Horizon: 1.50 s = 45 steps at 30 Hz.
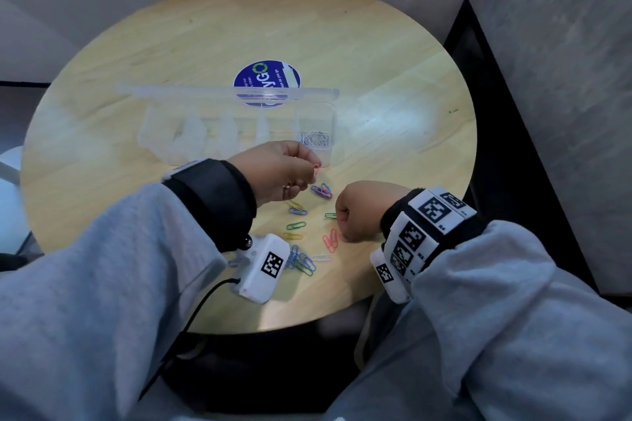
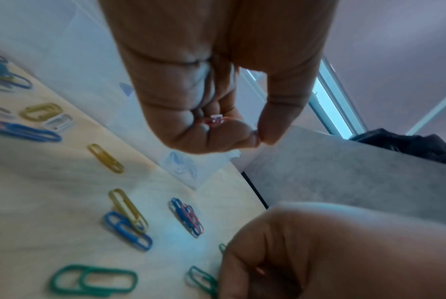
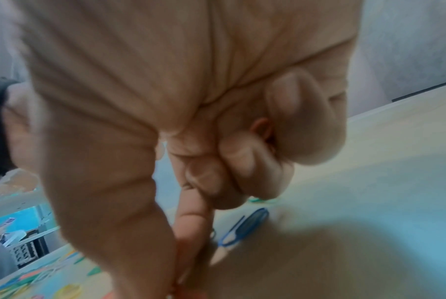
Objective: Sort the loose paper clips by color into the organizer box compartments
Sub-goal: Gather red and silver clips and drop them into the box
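Note:
My left hand (image 1: 316, 169) hovers just in front of the clear organizer box (image 1: 332, 113) and pinches a red paper clip (image 1: 317, 166) between thumb and fingertips; the left wrist view shows the red paper clip (image 2: 215, 121) tucked in the curled fingers (image 2: 204, 137). Silver clips (image 1: 316, 139) lie in the box's rightmost compartment. My right hand (image 1: 342, 215) rests as a fist on the table beside loose red clips (image 1: 330, 240), with a reddish clip (image 3: 261, 126) showing between its curled fingers. Blue, yellow and green clips (image 1: 295, 225) lie scattered between my hands.
The box's lid (image 1: 225, 92) stands open behind it, partly over a blue round sticker (image 1: 266, 77). The round wooden table (image 1: 393, 79) ends close to my body. A mixed pile of clips (image 1: 302, 261) lies by my left wrist camera (image 1: 263, 267). A grey wall stands to the right.

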Tool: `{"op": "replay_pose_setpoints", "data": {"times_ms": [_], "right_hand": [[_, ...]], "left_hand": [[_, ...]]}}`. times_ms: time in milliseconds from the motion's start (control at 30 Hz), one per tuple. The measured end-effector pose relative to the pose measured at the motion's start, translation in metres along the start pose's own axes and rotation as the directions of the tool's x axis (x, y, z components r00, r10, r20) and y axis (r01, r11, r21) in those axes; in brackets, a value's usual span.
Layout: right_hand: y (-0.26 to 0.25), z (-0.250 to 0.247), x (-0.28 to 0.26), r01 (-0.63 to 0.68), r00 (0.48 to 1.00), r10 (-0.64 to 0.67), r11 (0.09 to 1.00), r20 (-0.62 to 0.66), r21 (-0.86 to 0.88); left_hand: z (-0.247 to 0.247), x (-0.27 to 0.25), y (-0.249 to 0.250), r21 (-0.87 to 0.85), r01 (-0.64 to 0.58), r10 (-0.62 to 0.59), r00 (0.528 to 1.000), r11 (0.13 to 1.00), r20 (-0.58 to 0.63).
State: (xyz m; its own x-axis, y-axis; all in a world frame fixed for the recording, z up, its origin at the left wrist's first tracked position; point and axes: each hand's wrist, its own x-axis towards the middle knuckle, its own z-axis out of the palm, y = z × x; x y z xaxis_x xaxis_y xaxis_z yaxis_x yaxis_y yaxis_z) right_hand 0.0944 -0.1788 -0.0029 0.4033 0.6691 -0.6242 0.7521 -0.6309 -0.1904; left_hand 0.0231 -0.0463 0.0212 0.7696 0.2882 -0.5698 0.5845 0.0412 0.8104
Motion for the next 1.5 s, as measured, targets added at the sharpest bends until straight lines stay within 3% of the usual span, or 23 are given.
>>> {"op": "replay_pose_setpoints", "data": {"times_ms": [200, 367, 467, 533, 633, 767, 900, 1100, 1233, 1333, 1433, 1500], "right_hand": [[0.000, -0.003, -0.003, -0.022, 1.000, 0.022, 1.000, 0.003, 0.019], [0.026, -0.027, -0.011, 0.004, 0.998, 0.021, 0.921, -0.061, 0.389], [0.040, -0.034, -0.014, 0.033, 0.990, 0.049, 0.821, -0.129, 0.570], [0.043, -0.035, -0.016, 0.082, 0.987, 0.033, 0.744, -0.159, 0.663], [0.046, -0.037, -0.016, 0.135, 0.982, 0.024, 0.615, -0.189, 0.777], [0.051, -0.037, -0.011, 0.165, 0.970, 0.071, 0.509, -0.232, 0.845], [0.051, -0.038, -0.008, 0.168, 0.970, 0.104, 0.368, -0.219, 0.915], [0.044, -0.033, -0.005, 0.083, 0.993, 0.044, 0.397, -0.110, 0.914], [0.037, -0.029, 0.002, -0.035, 0.993, 0.119, 0.471, -0.024, 0.882], [0.031, -0.025, 0.007, -0.109, 0.989, 0.144, 0.509, 0.040, 0.854], [0.026, -0.024, 0.011, -0.094, 0.991, 0.126, 0.504, 0.035, 0.859], [0.025, -0.025, 0.014, -0.063, 0.994, 0.113, 0.577, -0.004, 0.814]], "left_hand": [[-0.001, 0.000, -0.001, -0.103, 0.102, -0.100, 0.995, 0.989, 0.023], [0.005, -0.001, 0.001, -0.074, 0.112, -0.108, 0.993, 0.991, 0.047], [0.013, -0.001, 0.002, 0.150, 0.077, -0.084, 0.996, 0.986, 0.038], [0.016, -0.002, 0.000, 0.450, -0.011, -0.024, 0.997, 0.893, 0.073], [0.020, -0.005, -0.005, 0.759, -0.120, -0.003, 0.987, 0.639, 0.159], [0.029, -0.007, -0.012, 0.901, -0.219, 0.013, 0.973, 0.374, 0.231], [0.035, -0.006, -0.017, 0.922, -0.280, 0.001, 0.957, 0.268, 0.290], [0.044, -0.002, -0.024, 0.944, -0.296, 0.066, 0.955, 0.148, 0.289], [0.042, 0.002, -0.024, 0.961, -0.265, 0.018, 0.964, 0.076, 0.264], [0.039, 0.003, -0.024, 0.968, -0.240, -0.016, 0.970, 0.076, 0.242], [0.034, 0.003, -0.025, 0.972, -0.214, -0.029, 0.976, 0.100, 0.217], [0.032, 0.002, -0.027, 0.969, -0.214, -0.032, 0.975, 0.124, 0.219]]}}
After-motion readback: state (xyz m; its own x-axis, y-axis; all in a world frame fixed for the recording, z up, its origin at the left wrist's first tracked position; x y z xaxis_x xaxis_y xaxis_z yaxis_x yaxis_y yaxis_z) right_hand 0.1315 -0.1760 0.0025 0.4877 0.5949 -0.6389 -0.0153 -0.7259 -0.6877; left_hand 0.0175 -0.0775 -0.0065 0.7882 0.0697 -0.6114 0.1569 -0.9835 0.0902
